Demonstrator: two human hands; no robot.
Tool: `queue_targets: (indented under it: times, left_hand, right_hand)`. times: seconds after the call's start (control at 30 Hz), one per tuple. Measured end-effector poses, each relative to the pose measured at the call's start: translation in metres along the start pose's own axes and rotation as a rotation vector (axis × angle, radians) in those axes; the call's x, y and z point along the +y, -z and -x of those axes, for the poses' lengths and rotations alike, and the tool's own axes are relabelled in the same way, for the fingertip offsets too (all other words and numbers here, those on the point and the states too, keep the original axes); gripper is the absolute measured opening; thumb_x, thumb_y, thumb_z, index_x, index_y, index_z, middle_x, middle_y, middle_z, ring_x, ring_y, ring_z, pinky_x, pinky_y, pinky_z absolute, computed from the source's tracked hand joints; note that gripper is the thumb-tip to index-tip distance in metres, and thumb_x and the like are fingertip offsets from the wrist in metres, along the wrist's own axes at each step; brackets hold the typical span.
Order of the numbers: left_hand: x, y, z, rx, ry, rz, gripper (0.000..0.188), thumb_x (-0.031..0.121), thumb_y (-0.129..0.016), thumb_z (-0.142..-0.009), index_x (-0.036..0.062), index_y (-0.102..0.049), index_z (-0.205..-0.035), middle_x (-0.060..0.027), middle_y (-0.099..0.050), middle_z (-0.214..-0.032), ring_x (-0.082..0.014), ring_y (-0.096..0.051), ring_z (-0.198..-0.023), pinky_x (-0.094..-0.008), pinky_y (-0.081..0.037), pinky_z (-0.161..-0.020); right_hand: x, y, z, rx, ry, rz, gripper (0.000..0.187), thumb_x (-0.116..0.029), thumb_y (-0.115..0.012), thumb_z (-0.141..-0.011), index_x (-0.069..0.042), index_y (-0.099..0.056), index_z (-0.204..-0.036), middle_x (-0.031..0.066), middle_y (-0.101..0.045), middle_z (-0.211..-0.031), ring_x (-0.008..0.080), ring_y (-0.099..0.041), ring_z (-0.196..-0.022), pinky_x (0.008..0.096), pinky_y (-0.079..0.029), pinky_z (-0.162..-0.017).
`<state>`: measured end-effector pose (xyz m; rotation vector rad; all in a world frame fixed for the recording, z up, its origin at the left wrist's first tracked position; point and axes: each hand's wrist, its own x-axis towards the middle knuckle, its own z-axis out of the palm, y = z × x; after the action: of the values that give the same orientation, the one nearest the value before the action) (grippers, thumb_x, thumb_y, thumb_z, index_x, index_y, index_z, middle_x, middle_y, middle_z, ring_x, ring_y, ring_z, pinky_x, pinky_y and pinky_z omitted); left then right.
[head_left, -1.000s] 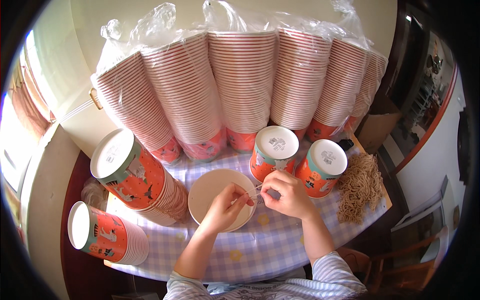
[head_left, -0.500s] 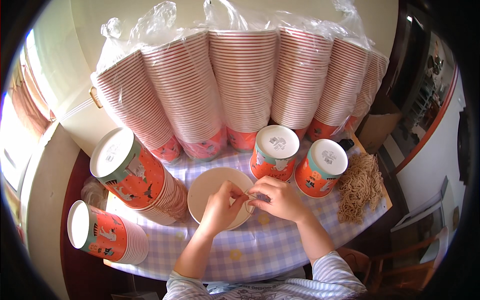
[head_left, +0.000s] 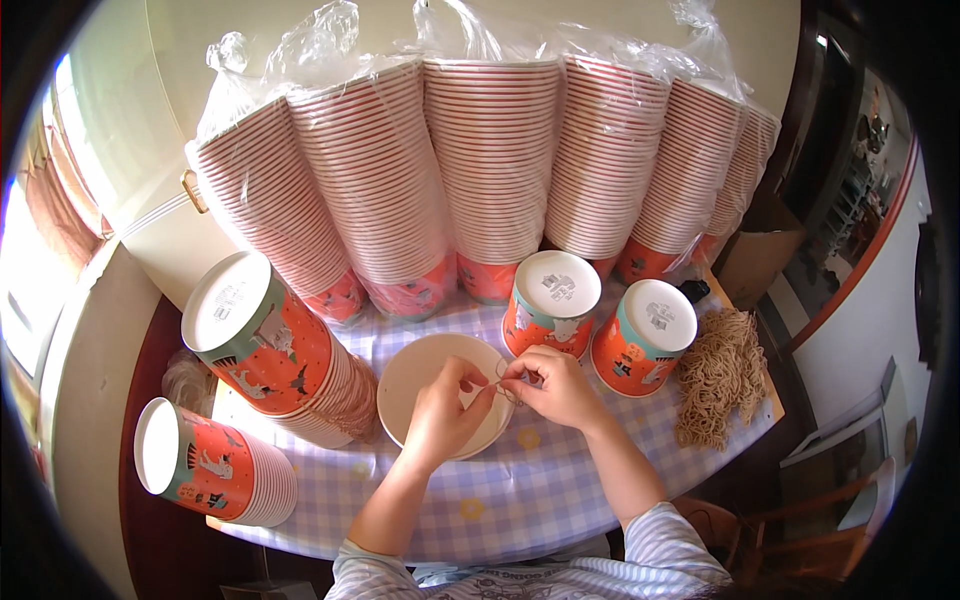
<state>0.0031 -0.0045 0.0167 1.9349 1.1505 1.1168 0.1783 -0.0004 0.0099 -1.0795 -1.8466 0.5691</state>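
An open paper bucket [head_left: 405,372], cream-coloured inside, stands on the table in front of me. At its right rim my left hand [head_left: 447,412] and my right hand [head_left: 556,388] meet, both with fingers pinched together. A thin tan cord [head_left: 509,396] shows as a small loop between the fingertips. Whether it passes through the bucket wall is hidden by my fingers. Just behind my right hand stand two upside-down orange and teal paper buckets, one nearer the middle [head_left: 548,328] and one to its right [head_left: 634,362].
Tall plastic-wrapped stacks of paper buckets [head_left: 490,150] line the table's back. Two tilted nested stacks, one larger [head_left: 270,345] and one smaller [head_left: 215,465], occupy the left. A heap of tan cords [head_left: 722,380] lies at the right on the checkered tablecloth [head_left: 560,490].
My right-hand fingers have shifted slightly and pinch closer to the left fingertips around the cord. The left hand stays nearly in place, and the buckets stand as before.
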Motion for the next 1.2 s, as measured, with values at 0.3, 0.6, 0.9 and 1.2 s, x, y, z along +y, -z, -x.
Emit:
queue_targets:
  times: [0.3, 0.6, 0.9, 1.2]
  left_hand:
    - [-0.002, -0.01, 0.003, 0.01, -0.153, -0.317, 0.009, 0.015, -0.068, -0.071, 0.007, -0.068, -0.075, -0.0067, -0.06, -0.071, -0.0201, -0.057, -0.064, -0.0311, -0.046, -0.055]
    - [-0.006, -0.011, 0.004, 0.019, -0.172, -0.446, 0.01, 0.016, -0.067, -0.072, 0.0077, -0.067, -0.076, -0.0057, -0.061, -0.068, -0.021, -0.059, -0.061, -0.0327, -0.047, -0.056]
    - [-0.004, -0.012, 0.003, 0.083, -0.036, -0.172, 0.007, 0.005, -0.062, -0.076, 0.0017, -0.065, -0.082, -0.0108, -0.065, -0.072, -0.0179, -0.065, -0.063, -0.0265, -0.05, -0.057]
    - [-0.001, -0.007, 0.002, 0.002, -0.018, -0.029, 0.01, 0.0, -0.06, -0.077, -0.0009, -0.064, -0.085, -0.0111, -0.066, -0.074, -0.015, -0.065, -0.067, -0.0247, -0.051, -0.061]
  right_hand:
    - [0.014, -0.003, 0.0, -0.119, -0.33, -0.405, 0.008, -0.007, -0.064, -0.079, -0.001, -0.061, -0.084, -0.001, -0.061, -0.076, 0.0034, -0.053, -0.065, 0.019, -0.045, -0.058]
    - [0.011, -0.007, 0.001, -0.184, -0.345, -0.619, 0.011, -0.009, -0.064, -0.081, -0.001, -0.059, -0.085, -0.0006, -0.059, -0.078, 0.004, -0.054, -0.069, 0.02, -0.046, -0.061]
    - [0.016, 0.001, 0.0, -0.243, -0.364, -0.588, 0.01, -0.008, -0.061, -0.082, -0.001, -0.059, -0.089, -0.0007, -0.059, -0.082, 0.0049, -0.054, -0.074, 0.0208, -0.047, -0.065]
    - [0.019, 0.003, 0.001, -0.276, -0.332, -0.582, 0.01, -0.006, -0.059, -0.084, -0.001, -0.057, -0.092, -0.0001, -0.059, -0.085, 0.0054, -0.054, -0.077, 0.0211, -0.047, -0.067]
